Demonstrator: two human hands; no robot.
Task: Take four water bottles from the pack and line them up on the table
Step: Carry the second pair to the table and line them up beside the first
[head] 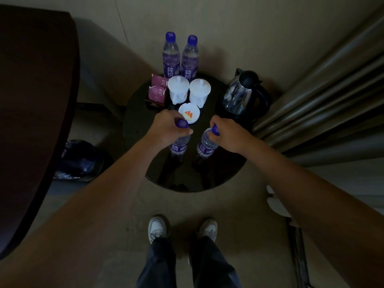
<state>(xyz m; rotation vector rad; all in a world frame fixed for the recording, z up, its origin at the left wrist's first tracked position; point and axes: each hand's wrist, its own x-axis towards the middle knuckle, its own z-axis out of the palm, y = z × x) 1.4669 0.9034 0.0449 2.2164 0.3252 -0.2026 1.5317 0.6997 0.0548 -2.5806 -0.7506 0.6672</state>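
Purple-capped, purple-labelled clear bottles (pixel 180 144)

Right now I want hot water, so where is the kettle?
In the head view, the kettle stands at the round table's right edge, beside the curtain.

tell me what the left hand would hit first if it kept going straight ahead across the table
Probably the white ashtray just beyond the left hand, then the lidded cups; depth is hard to judge.
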